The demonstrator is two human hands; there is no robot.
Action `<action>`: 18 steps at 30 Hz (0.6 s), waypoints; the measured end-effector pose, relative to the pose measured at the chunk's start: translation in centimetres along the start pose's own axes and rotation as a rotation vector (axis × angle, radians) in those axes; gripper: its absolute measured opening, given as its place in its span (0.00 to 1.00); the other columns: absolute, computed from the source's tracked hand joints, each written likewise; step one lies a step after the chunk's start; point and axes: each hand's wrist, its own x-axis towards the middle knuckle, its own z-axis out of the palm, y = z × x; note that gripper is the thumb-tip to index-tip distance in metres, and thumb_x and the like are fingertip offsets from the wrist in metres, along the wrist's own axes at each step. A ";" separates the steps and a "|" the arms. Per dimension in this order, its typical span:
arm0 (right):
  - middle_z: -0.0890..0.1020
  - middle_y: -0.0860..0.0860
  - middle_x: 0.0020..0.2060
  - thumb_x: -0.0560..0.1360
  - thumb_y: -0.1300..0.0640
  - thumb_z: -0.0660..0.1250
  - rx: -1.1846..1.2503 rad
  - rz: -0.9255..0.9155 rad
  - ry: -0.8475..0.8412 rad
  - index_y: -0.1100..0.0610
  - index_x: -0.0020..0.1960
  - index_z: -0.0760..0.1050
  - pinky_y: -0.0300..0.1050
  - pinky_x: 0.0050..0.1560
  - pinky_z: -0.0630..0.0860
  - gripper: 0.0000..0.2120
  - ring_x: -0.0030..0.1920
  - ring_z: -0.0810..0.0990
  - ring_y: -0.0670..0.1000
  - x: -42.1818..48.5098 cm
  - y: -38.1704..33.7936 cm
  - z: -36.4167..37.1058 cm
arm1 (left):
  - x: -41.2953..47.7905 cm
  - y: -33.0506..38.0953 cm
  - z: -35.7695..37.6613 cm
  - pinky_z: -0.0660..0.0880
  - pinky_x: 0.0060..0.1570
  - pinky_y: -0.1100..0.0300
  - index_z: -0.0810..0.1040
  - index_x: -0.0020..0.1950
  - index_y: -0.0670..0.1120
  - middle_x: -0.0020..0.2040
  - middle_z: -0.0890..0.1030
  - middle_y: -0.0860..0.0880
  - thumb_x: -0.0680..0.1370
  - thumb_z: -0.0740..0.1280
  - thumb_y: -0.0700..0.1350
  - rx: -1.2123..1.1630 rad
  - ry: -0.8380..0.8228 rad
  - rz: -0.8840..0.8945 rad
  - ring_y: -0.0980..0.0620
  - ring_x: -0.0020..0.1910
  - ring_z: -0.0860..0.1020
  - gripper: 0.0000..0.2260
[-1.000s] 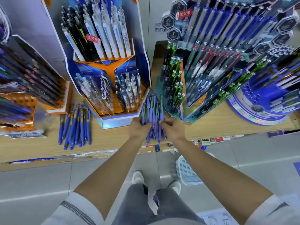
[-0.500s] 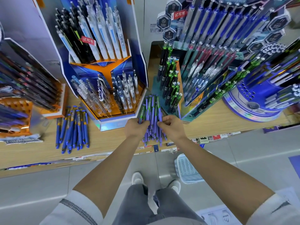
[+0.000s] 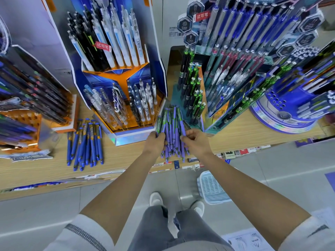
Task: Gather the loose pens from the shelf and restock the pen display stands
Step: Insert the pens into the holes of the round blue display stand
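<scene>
Purple pens point(image 3: 171, 124) between both hands point(image 3: 156, 142) point(image 3: 196, 143)

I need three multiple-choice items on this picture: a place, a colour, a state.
1. Where do the loose blue pens lie? A) on the shelf B) on the floor C) in the basket
2. Which colour has the held bundle? A) red B) purple and green C) black
3. How is the bundle held? A) by both hands B) by one hand C) untouched
Key: 1 A, they lie on its wood; 2 B, purple barrels show; 3 A, left hand and right hand grip it.
</scene>
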 end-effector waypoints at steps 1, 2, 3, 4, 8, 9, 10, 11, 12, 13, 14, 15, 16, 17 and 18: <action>0.78 0.50 0.34 0.74 0.59 0.72 -0.013 -0.001 0.003 0.55 0.43 0.73 0.49 0.43 0.78 0.07 0.36 0.78 0.52 -0.1 0.2 -0.2 | 0.0 0.0 -0.1 0.65 0.32 0.58 0.66 0.45 0.43 0.34 0.72 0.47 0.82 0.56 0.43 -0.014 -0.009 -0.001 0.50 0.30 0.67 0.07; 0.78 0.50 0.34 0.74 0.59 0.72 -0.036 -0.004 0.009 0.54 0.42 0.72 0.47 0.42 0.77 0.08 0.36 0.78 0.52 -0.3 0.4 -0.4 | -0.1 0.0 -0.1 0.64 0.31 0.58 0.65 0.45 0.43 0.34 0.71 0.46 0.82 0.55 0.43 -0.018 -0.016 0.001 0.50 0.30 0.67 0.07; 0.78 0.50 0.33 0.73 0.59 0.73 -0.068 -0.011 0.023 0.53 0.41 0.72 0.46 0.42 0.76 0.10 0.36 0.78 0.52 -0.5 0.6 -0.6 | -0.2 0.0 -0.2 0.63 0.32 0.57 0.65 0.44 0.44 0.34 0.70 0.46 0.82 0.54 0.44 -0.020 -0.023 0.003 0.50 0.30 0.66 0.08; 0.78 0.50 0.33 0.72 0.59 0.74 -0.101 -0.018 0.044 0.52 0.39 0.71 0.46 0.43 0.77 0.11 0.37 0.79 0.53 -0.6 0.8 -0.7 | -0.2 0.0 -0.2 0.62 0.32 0.57 0.65 0.44 0.44 0.34 0.69 0.46 0.82 0.54 0.44 -0.025 -0.029 0.004 0.50 0.30 0.65 0.08; 0.79 0.50 0.31 0.73 0.56 0.74 -0.267 -0.026 0.050 0.51 0.34 0.72 0.43 0.41 0.75 0.13 0.36 0.79 0.52 -1.0 0.9 -0.6 | -0.7 0.1 -0.2 0.61 0.31 0.57 0.64 0.42 0.44 0.33 0.68 0.46 0.82 0.53 0.43 -0.023 -0.051 0.011 0.50 0.30 0.64 0.09; 0.79 0.51 0.30 0.73 0.54 0.73 -0.338 -0.027 0.035 0.52 0.33 0.75 0.42 0.40 0.74 0.12 0.35 0.79 0.51 -1.0 0.6 -0.4 | -0.8 0.1 -0.2 0.61 0.30 0.58 0.64 0.43 0.44 0.33 0.68 0.46 0.82 0.54 0.43 -0.024 -0.059 0.009 0.50 0.30 0.63 0.08; 0.80 0.51 0.29 0.74 0.52 0.72 -0.391 -0.028 0.033 0.54 0.32 0.76 0.42 0.39 0.74 0.13 0.34 0.79 0.50 -0.9 0.4 -0.3 | -0.8 0.1 -0.1 0.61 0.30 0.58 0.64 0.44 0.43 0.33 0.68 0.46 0.82 0.55 0.43 -0.023 -0.066 0.007 0.50 0.29 0.63 0.07; 0.79 0.52 0.28 0.74 0.51 0.72 -0.418 -0.028 0.041 0.55 0.31 0.76 0.42 0.37 0.74 0.15 0.32 0.79 0.51 -0.9 0.2 -0.1 | -0.8 0.1 0.0 0.61 0.29 0.58 0.64 0.45 0.43 0.33 0.68 0.46 0.81 0.56 0.43 -0.016 -0.072 0.004 0.50 0.29 0.64 0.06; 0.79 0.53 0.27 0.73 0.51 0.72 -0.433 -0.025 0.050 0.55 0.29 0.74 0.42 0.35 0.73 0.17 0.31 0.78 0.52 -0.8 0.1 0.0 | -0.9 0.1 0.0 0.62 0.29 0.58 0.65 0.45 0.43 0.33 0.68 0.46 0.81 0.56 0.43 -0.007 -0.077 0.000 0.50 0.29 0.64 0.06; 0.78 0.53 0.27 0.73 0.51 0.73 -0.441 -0.022 0.060 0.54 0.28 0.71 0.42 0.34 0.72 0.19 0.31 0.77 0.53 -0.7 0.0 0.1 | -0.9 0.0 0.0 0.63 0.29 0.58 0.65 0.44 0.43 0.33 0.69 0.47 0.81 0.57 0.43 -0.002 -0.080 -0.004 0.50 0.28 0.65 0.07; 0.77 0.54 0.27 0.73 0.52 0.73 -0.452 -0.020 0.065 0.54 0.27 0.69 0.42 0.34 0.71 0.20 0.30 0.76 0.53 -0.6 -0.1 0.2 | -0.9 0.0 0.0 0.63 0.29 0.59 0.65 0.44 0.44 0.33 0.69 0.47 0.81 0.57 0.43 -0.005 -0.083 -0.008 0.51 0.28 0.65 0.07; 0.76 0.54 0.27 0.72 0.53 0.73 -0.461 -0.022 0.068 0.54 0.26 0.67 0.43 0.33 0.70 0.21 0.30 0.75 0.54 -0.6 -0.1 0.3 | -0.9 0.0 0.0 0.63 0.28 0.60 0.65 0.43 0.44 0.33 0.69 0.47 0.82 0.57 0.42 -0.011 -0.089 -0.010 0.51 0.28 0.65 0.08; 0.76 0.54 0.27 0.72 0.54 0.72 -0.472 -0.032 0.071 0.54 0.26 0.66 0.43 0.33 0.70 0.21 0.31 0.75 0.55 -0.5 -0.2 0.3 | -0.9 0.0 0.0 0.63 0.26 0.62 0.65 0.42 0.45 0.32 0.68 0.47 0.82 0.56 0.42 -0.015 -0.096 -0.009 0.51 0.28 0.65 0.08; 0.75 0.54 0.26 0.72 0.55 0.72 -0.481 -0.039 0.070 0.54 0.26 0.66 0.43 0.32 0.70 0.21 0.30 0.74 0.55 -0.5 -0.2 0.4 | -0.9 0.0 0.0 0.64 0.24 0.63 0.65 0.42 0.45 0.32 0.68 0.47 0.82 0.56 0.42 -0.018 -0.101 -0.006 0.52 0.27 0.65 0.08; 0.74 0.54 0.26 0.72 0.55 0.71 -0.483 -0.045 0.066 0.54 0.26 0.66 0.43 0.32 0.69 0.20 0.30 0.74 0.55 -0.5 -0.3 0.4 | -1.0 0.1 0.0 0.64 0.22 0.65 0.65 0.43 0.44 0.33 0.68 0.47 0.82 0.56 0.42 -0.021 -0.104 -0.004 0.52 0.27 0.65 0.08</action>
